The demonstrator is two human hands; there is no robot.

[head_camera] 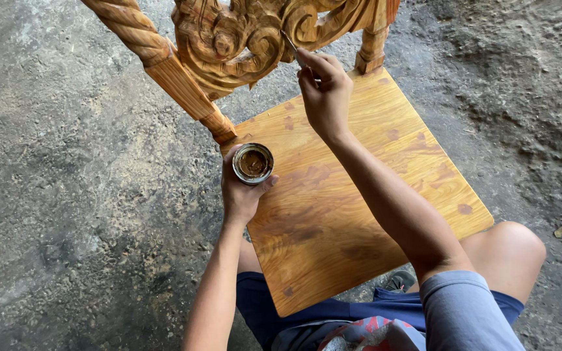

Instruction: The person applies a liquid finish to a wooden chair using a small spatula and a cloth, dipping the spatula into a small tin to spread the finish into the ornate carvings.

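I see my left hand [240, 192] wrapped around a small round tin [253, 163], its grip clenched on the tin's side with the thumb along the near rim. The tin sits low over the back left corner of the chair seat [352, 188], just beside the foot of the twisted back post [164, 62]. Its mouth is open and full of a thick brown paste, smeared up to a pale metal rim; I can make out no label on it from here.

My right hand [324, 91] is up at the carved chair back [248, 36], grip closed on a thin tool [291, 45] — a slim dark shaft whose tip rests against the scrollwork. The tip itself is too small to tell apart.

The seat is a honey-coloured board with bold grain and scattered darker brown spots — the carving above it shows deep swirls in the same warm wood. The chair stands on a rough grey concrete floor [66, 195].
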